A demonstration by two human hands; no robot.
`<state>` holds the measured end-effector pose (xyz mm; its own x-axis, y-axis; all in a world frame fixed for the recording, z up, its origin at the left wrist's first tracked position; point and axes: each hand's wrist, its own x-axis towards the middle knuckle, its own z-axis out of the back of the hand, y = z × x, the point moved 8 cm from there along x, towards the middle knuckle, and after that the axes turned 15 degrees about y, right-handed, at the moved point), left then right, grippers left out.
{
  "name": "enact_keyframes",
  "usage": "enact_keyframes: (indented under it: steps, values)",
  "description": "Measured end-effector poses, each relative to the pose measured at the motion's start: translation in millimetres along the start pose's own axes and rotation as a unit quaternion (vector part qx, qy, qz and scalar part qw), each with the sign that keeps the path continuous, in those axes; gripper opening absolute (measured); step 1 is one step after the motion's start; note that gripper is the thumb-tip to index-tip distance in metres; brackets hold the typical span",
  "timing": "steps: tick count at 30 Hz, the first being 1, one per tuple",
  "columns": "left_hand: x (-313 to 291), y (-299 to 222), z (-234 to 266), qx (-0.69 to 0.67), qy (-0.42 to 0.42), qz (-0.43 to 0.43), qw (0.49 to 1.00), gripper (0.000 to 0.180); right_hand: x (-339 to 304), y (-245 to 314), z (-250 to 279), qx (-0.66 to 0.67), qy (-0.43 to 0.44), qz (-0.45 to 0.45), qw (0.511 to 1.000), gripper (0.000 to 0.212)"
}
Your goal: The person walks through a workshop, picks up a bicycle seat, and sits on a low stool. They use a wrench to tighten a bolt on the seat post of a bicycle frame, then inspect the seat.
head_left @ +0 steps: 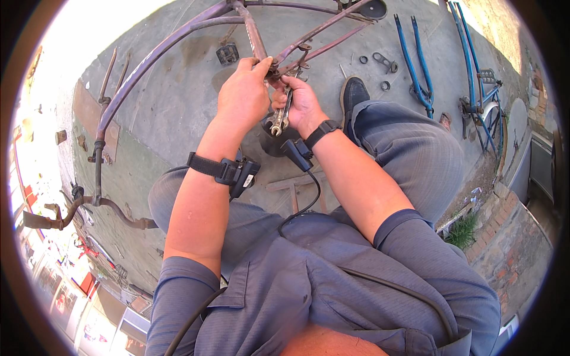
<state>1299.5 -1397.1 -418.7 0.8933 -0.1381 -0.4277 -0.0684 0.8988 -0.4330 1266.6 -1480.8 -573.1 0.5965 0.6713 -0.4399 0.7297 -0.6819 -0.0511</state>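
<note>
A worn purple bicycle frame (253, 37) lies in front of me, its tubes meeting close to my hands. The fingers of my left hand (243, 92) are closed at that joint, thumb and fingertips pressed against the metal; what lies under them is partly hidden. Just to its right, my right hand (304, 105) is wrapped round spanners (279, 121), whose jaw ends stick out below the fingers toward me. Its thumb and index finger also reach up to the same joint, touching its underside.
A black pedal (227, 54) lies left of the frame tube. Handlebars (110, 204) stretch along the left. Right of my shoe (355, 95) are metal rings (386, 86), a small linked part (386, 62), a blue fork (423, 83) and a blue bicycle frame (475, 89).
</note>
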Motion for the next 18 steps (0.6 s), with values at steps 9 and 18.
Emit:
enact_keyframes:
  steps: [9,18]
  values:
    - [0.7,0.3,-0.1,0.000,0.003,0.002,1.000,0.050,1.3,-0.6,2.2,-0.010,-0.005,0.007,1.000,0.018]
    - [-0.3,-0.1,0.3,-0.002,-0.001,-0.001,1.000,0.050,-1.4,-0.1,0.5,-0.001,-0.017,0.002,1.000,0.018]
